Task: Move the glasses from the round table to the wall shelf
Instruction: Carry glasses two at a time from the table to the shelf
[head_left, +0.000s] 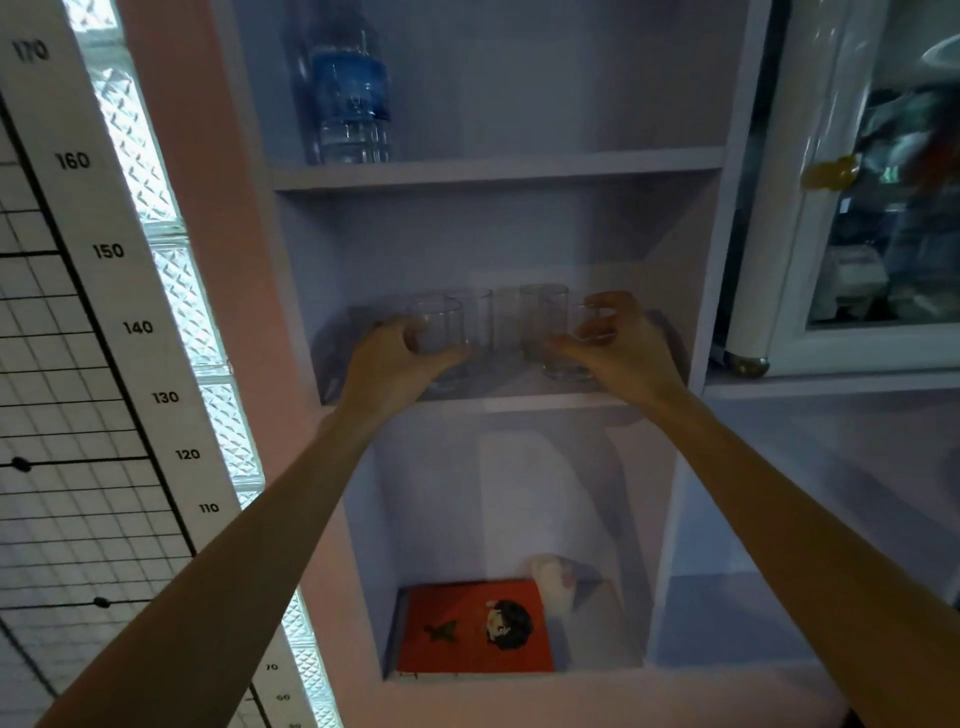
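Both of my arms reach into the middle compartment of the pale wall shelf (519, 401). My left hand (395, 358) is wrapped around a clear glass (436, 332) whose base rests on the shelf board. My right hand (618, 348) grips another clear glass (566, 358), also on or just above the board. Two more clear glasses stand behind them: one at the left (475, 317) and one at the right (543, 312). The round table is out of view.
A water bottle (353, 93) with a blue label stands on the shelf above. In the compartment below lie a red book (475, 631) and a pale round object (556, 582). A glass-fronted cabinet (883, 208) is at the right, a height chart (109, 249) at the left.
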